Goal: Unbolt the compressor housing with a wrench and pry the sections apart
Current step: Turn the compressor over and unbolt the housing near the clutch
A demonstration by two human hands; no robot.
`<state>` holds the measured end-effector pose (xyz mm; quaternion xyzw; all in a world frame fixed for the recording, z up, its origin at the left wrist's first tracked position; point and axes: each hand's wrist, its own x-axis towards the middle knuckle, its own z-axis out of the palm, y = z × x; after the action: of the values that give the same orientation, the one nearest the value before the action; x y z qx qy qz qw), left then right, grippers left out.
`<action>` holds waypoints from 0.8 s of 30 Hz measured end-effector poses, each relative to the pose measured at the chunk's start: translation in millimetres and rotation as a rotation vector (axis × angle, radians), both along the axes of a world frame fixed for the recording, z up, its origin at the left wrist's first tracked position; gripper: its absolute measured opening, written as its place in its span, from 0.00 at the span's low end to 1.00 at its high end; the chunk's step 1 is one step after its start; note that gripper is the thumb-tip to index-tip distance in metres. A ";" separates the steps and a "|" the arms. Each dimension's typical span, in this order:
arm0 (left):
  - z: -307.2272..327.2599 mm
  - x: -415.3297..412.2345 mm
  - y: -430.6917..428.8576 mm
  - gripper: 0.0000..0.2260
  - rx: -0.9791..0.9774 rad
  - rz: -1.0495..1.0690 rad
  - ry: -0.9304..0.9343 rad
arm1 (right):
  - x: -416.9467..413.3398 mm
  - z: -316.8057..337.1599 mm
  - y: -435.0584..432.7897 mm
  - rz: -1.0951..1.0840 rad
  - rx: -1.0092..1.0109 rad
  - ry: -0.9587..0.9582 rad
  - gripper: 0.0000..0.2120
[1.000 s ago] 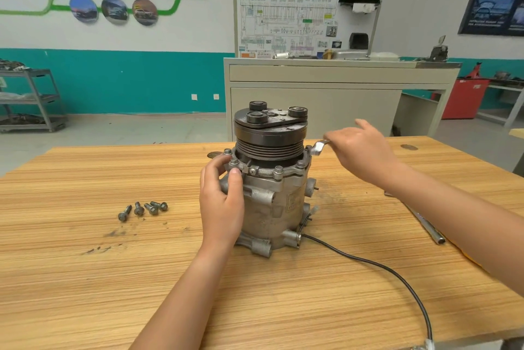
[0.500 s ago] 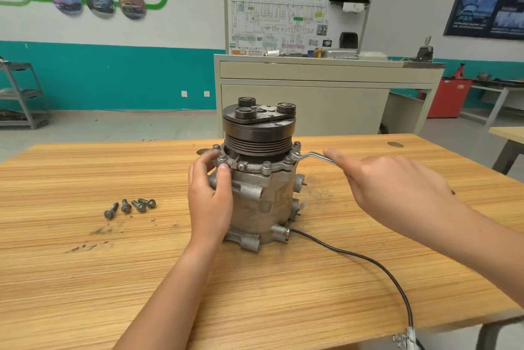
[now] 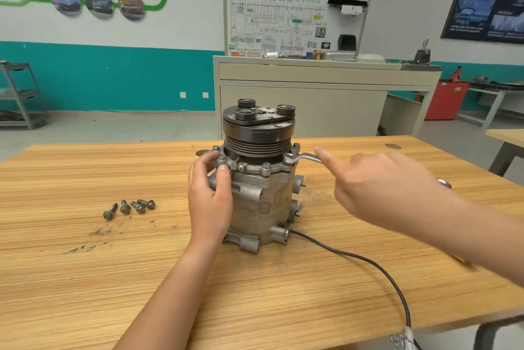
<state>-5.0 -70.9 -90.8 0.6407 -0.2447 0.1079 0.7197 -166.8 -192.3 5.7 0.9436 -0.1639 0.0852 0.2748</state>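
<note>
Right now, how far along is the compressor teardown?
Done: four bolts lie loose on the table. In hand: the right hand holds the wrench set on the right side of the flange, while the left hand grips the compressor housing. Left: at least three flange bolts sit in place, and the sections show no gap, so prying has not started.

The wrench [image 3: 304, 157] handle vanishes under the right grip [image 3: 382, 191] (itself smeared by motion), so its hold there cannot be told. The left grip [image 3: 209, 196] covers the left flank of the compressor [image 3: 263, 199]. The black cable [image 3: 368, 261] runs off the bottom edge.
</note>
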 end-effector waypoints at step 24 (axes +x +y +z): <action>-6.2 2.2 -3.5 0.12 0.017 0.016 -0.053 | 17.4 -19.3 -57.4 0.362 0.411 -0.730 0.18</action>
<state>-2.8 -74.4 -97.0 0.6455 -0.2594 0.1288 0.7067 -149.4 -249.8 -13.7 0.9002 -0.0958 0.4245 -0.0131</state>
